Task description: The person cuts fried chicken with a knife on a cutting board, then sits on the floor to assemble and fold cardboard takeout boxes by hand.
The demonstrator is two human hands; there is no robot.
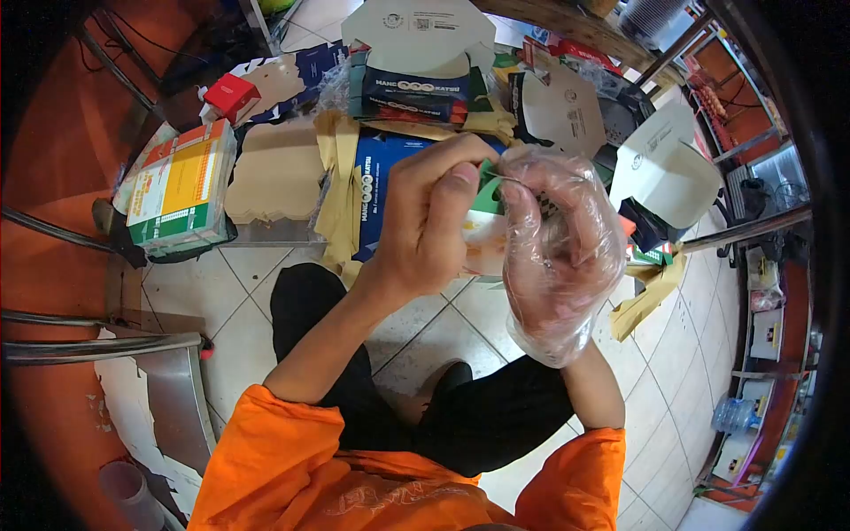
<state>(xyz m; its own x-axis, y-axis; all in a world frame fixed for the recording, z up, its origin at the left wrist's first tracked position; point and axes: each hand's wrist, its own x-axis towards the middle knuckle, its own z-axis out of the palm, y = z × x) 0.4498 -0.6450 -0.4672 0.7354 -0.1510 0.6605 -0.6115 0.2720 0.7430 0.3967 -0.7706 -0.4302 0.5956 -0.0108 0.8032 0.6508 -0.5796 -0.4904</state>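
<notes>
My left hand (431, 212) is bare and closed, its thumb and curled fingers pinching the edge of a green and white printed cardboard food box (484, 232). My right hand (564, 234), in a clear plastic glove, grips the same box from the other side, thumb toward the left hand. Between the two hands much of the box is hidden. Just beyond the left hand lies a dark blue printed carton (376, 177) on brown paper (335, 168). Behind it, a folded box with a raised white lid (416, 37) stands on the pile.
A plastic-wrapped stack of flat cartons (181, 181) sits at left beside brown cardboard sheets (270, 173). A small red box (232, 97) lies behind them. Open white-lidded boxes (666, 168) stand at right. Metal rails (97, 348) flank me; shelves (766, 310) line the right side.
</notes>
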